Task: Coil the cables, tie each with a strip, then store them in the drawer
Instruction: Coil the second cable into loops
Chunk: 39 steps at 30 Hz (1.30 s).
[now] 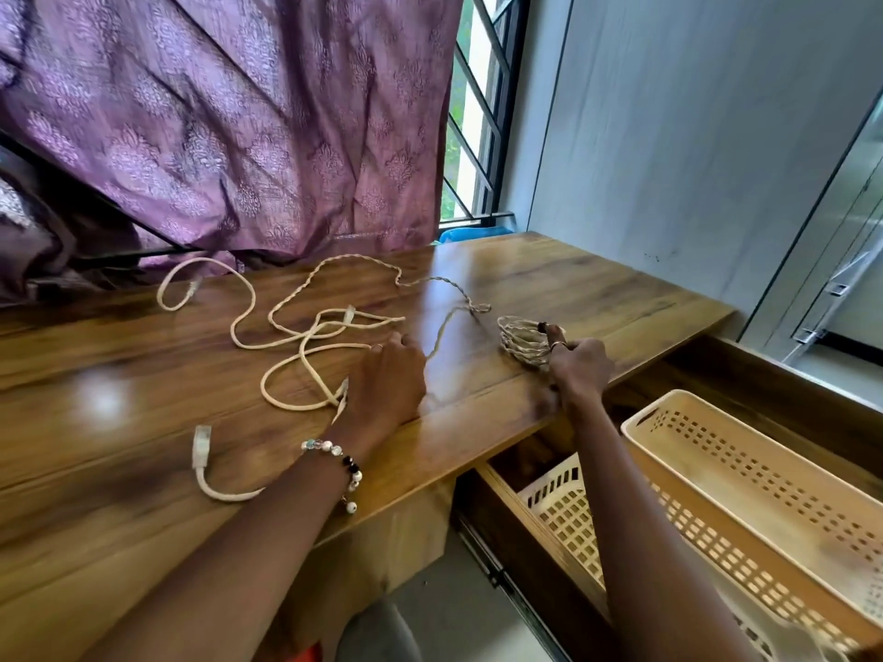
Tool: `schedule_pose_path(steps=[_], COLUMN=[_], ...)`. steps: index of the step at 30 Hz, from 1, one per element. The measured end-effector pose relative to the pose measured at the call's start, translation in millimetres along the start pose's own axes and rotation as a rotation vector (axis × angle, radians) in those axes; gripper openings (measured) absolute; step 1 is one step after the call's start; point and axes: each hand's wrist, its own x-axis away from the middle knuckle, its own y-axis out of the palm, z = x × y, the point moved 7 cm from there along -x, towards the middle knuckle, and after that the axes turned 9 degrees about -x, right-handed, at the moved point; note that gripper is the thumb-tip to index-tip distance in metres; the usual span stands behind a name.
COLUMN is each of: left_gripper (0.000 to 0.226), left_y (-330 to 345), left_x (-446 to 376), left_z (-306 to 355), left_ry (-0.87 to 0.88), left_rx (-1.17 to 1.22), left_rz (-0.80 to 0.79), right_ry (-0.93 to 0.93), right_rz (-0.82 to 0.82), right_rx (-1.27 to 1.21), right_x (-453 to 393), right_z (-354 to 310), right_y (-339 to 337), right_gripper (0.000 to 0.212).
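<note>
A thin twisted cable (353, 262) trails across the wooden table (573, 289) and ends in a small coil (521, 341) of several loops. My right hand (580, 367) grips that coil near the table's right front edge. My left hand (387, 379) rests flat on the table with fingers spread, touching the cable's loose stretch (442, 334). A thicker cream network cable (286, 336) lies uncoiled in loose loops to the left, one plug (200, 444) near my left forearm. The drawer (525, 499) below the table stands open.
Two perforated cream plastic baskets (745, 475) sit in the open drawer at lower right. A purple curtain (239, 126) hangs behind the table's far edge, with a barred window (478, 112) beside it. A pale wall panel stands right of the table.
</note>
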Motion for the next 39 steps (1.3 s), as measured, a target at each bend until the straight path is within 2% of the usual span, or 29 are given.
schedule_pose_path(steps=[5, 7, 9, 11, 14, 16, 18, 22, 24, 27, 29, 31, 34, 35, 36, 39], left_gripper=[0.022, 0.021, 0.020, 0.018, 0.014, 0.015, 0.023, 0.031, 0.027, 0.022, 0.022, 0.023, 0.025, 0.026, 0.027, 0.026], left_y=[-6.6, -6.9, -8.7, -14.9, -24.0, -27.7, -38.3, -78.1, -100.8, -132.0, -146.1, -151.8, -146.7, -142.3, -137.7, -127.6], left_x=[-1.7, -2.0, -3.3, -4.5, -7.5, -8.8, -8.3, -1.0, 3.7, 12.0, 19.9, 29.9, 47.1, 52.9, 58.6, 71.7], left_z=[-3.9, -7.4, -12.7, -20.9, -41.9, -59.6, -78.1, -117.1, -139.2, -173.8, -197.4, -221.0, -252.1, -260.0, -268.2, -283.8], left_ry=[-0.049, -0.105, -0.170, -0.238, -0.352, -0.476, -0.555, -0.603, -0.626, -0.619, -0.610, -0.624, -0.639, -0.645, -0.657, -0.691], left_rx=[0.154, 0.243, 0.327, 0.422, 0.624, 0.869, 1.152, 1.545, 1.671, 1.769, 1.870, 1.940, 1.976, 1.951, 1.904, 1.764], left_rz=[0.035, 0.031, 0.041, 0.082, 0.152, 0.127, 0.153, 0.252, 0.292, 0.380, 0.422, 0.480, 0.549, 0.558, 0.567, 0.569], right_ry=[0.022, -0.015, -0.089, -0.176, -0.226, -0.248, -0.296, -0.317, -0.299, -0.312, -0.294, -0.284, -0.349, -0.397, -0.440, -0.401], right_rz=[0.065, 0.147, 0.162, 0.035, -0.283, -0.453, -0.518, -0.467, -0.363, -0.274, -0.307, -0.358, -0.440, -0.484, -0.547, -0.766], right_rx=[-0.066, -0.095, -0.122, -0.152, -0.275, -0.338, -0.343, -0.344, -0.357, -0.347, -0.291, -0.221, -0.125, -0.173, -0.273, -0.882], right_x=[6.1, 14.6, 24.9, 36.4, 65.4, 89.7, 108.9, 131.6, 135.6, 136.0, 134.3, 128.6, 134.7, 138.3, 148.7, 166.4], right_z=[3.0, -4.4, -17.9, -35.1, -63.0, -84.1, -102.8, -127.0, -135.0, -148.7, -159.3, -169.2, -192.0, -201.7, -217.9, -271.3], right_y=[-0.3, -10.9, -14.0, -3.4, 26.1, 45.6, 63.5, 92.3, 100.4, 116.9, 133.7, 149.4, 166.3, 173.5, 176.0, 168.9], right_gripper=[0.045, 0.037, 0.029, 0.025, 0.016, 0.013, 0.015, 0.030, 0.042, 0.082, 0.093, 0.077, 0.027, 0.019, 0.021, 0.043])
